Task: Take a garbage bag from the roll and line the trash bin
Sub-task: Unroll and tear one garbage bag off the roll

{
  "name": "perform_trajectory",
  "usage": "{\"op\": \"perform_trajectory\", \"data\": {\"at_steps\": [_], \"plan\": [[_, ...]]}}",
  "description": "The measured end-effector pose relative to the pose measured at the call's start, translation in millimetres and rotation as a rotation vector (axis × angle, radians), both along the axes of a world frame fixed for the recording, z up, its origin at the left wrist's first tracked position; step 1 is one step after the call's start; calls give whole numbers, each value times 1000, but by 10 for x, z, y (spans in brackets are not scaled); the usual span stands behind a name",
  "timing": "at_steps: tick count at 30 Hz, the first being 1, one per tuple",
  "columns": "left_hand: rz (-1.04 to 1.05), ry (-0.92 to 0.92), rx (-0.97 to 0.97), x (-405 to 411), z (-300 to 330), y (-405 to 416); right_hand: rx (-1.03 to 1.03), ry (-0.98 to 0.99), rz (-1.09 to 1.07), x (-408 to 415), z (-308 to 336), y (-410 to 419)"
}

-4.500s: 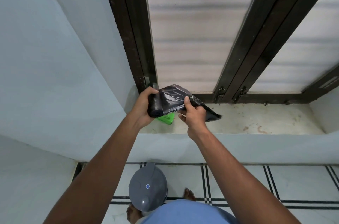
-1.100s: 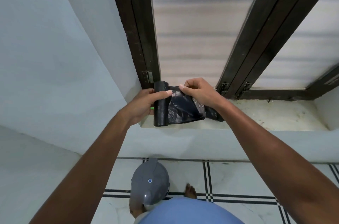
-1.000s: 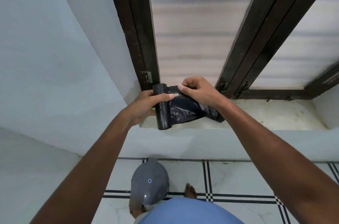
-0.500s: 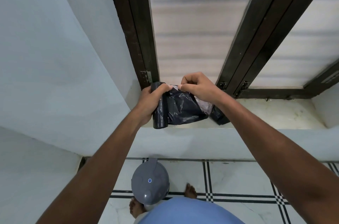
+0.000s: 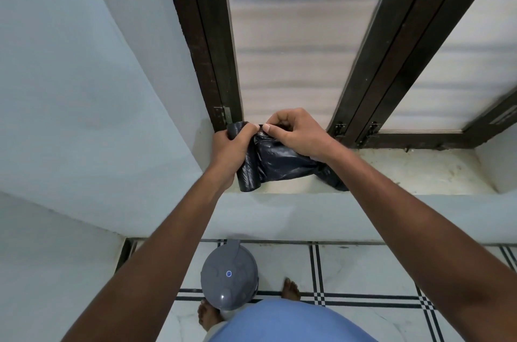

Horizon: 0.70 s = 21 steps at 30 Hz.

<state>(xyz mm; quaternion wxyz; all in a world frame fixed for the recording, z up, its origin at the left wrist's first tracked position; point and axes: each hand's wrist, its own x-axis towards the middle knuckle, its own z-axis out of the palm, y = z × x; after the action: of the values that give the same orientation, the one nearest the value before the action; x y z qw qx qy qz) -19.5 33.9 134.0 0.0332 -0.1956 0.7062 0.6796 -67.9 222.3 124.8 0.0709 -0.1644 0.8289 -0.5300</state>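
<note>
Left hand (image 5: 229,145) clamps the roll (image 5: 247,171) over the sill (image 5: 405,171); right hand (image 5: 296,133) pinches the loose bag (image 5: 282,162). Thin, slippery film: grip near the perforation. Bin (image 5: 228,276) below, unlined.

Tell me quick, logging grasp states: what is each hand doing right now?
Left hand: closed around the garbage bag roll.
Right hand: closed, pinching the unrolled bag at its top edge.

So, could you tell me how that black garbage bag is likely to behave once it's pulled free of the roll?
The garbage bag looks thin and crumpled, so probably floppy and very light. Its glossy film may be slippery. The roll could roll on the sill.
</note>
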Motion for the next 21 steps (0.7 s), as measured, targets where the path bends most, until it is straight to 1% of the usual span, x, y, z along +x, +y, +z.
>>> {"op": "perform_trajectory", "data": {"at_steps": [5,9,16,21], "plan": [[89,7,-3,-22,-12,87,81,145,-28,29,-4,-39],[137,9,-13,-37,-30,131,108,214,-91,73,-8,-91],[199,48,-49,-34,-46,201,34,239,-248,207,-66,-167],[253,20,17,-31,-38,278,39,257,-327,308,-92,-246]]}}
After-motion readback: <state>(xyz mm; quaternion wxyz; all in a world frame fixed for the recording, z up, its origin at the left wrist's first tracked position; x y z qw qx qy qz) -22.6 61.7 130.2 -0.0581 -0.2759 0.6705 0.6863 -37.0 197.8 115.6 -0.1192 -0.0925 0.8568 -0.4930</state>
